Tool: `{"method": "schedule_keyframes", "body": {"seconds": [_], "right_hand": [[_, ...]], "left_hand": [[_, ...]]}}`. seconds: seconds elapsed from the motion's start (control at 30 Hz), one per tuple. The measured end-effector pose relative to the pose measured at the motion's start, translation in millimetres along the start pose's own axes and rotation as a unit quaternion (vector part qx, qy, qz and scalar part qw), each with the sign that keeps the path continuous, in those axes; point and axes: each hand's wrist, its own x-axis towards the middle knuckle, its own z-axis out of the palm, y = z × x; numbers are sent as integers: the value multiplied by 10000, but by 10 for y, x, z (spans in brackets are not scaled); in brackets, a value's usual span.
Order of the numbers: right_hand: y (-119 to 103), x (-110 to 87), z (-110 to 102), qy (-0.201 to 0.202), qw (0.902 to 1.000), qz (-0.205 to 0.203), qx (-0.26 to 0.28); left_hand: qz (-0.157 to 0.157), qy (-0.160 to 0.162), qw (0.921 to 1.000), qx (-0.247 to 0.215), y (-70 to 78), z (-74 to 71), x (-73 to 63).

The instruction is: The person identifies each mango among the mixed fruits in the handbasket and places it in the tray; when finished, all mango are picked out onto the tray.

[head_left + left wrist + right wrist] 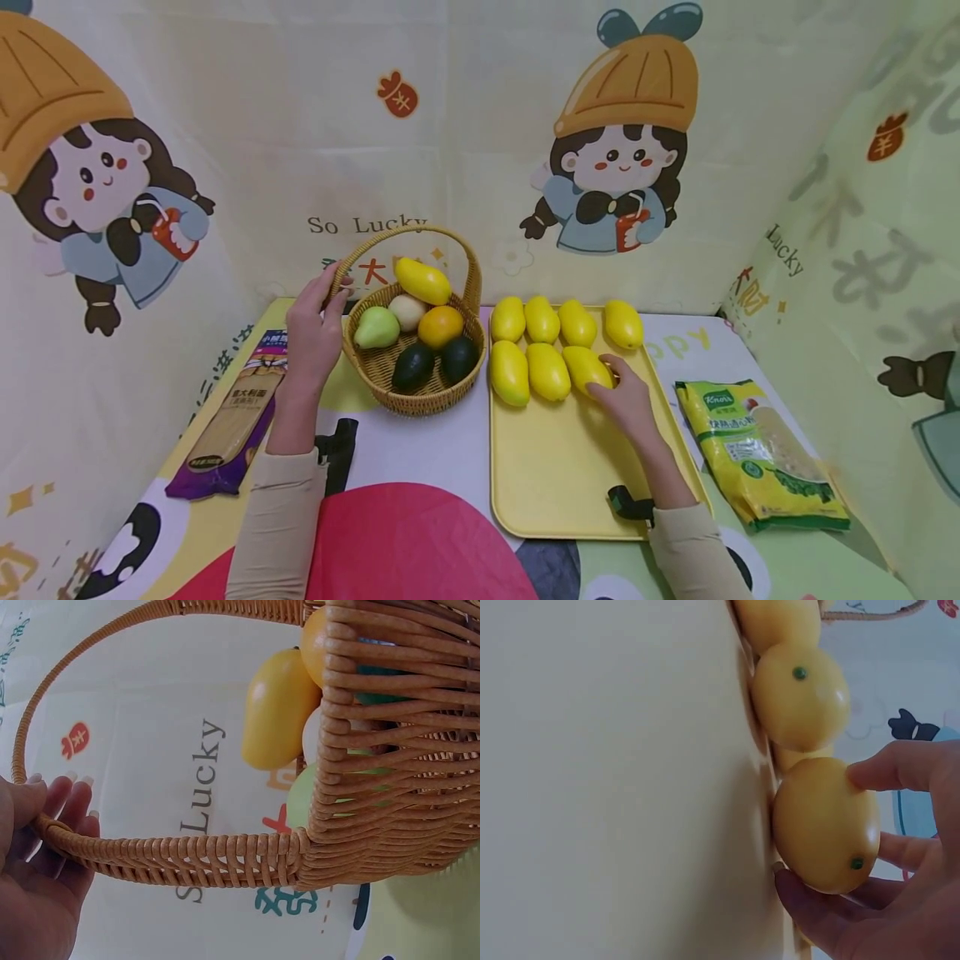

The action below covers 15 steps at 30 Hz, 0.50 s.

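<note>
My left hand (313,337) grips the side of the arched handle of a wicker basket (420,406); the left wrist view shows thumb and fingers around the handle (165,855). In the basket lie a mango (422,281), a green pear (377,327), a pale round item (408,312), an orange (441,327) and two dark avocados (413,367). On the yellow tray (562,475), my right hand (628,398) holds a yellow mango (825,825) between thumb and fingers, at the right end of the front row. Several more mangoes (548,372) sit beside and behind it.
A purple-ended pasta pack (228,425) lies left of the basket, near my left forearm. To the right of the tray is a green and yellow Knorr bag (761,454). A printed cloth wall (465,158) rises close behind the basket and tray.
</note>
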Motion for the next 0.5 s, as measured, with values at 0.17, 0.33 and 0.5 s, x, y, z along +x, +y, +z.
{"method": "schedule_keyframes", "body": {"seconds": [0.17, 0.33, 0.5], "right_hand": [[-32, 5, 16, -83, 9997, -39, -208], [-75, -21, 13, -175, 9994, -45, -287], [-97, -21, 2, -53, 10000, -35, -7]], "left_hand": [[7, -27, 10000, -14, 6, -1, 0], [-5, -40, 10000, -10, 19, 2, -1], [-9, -31, 10000, -26, 18, 6, 2]]}}
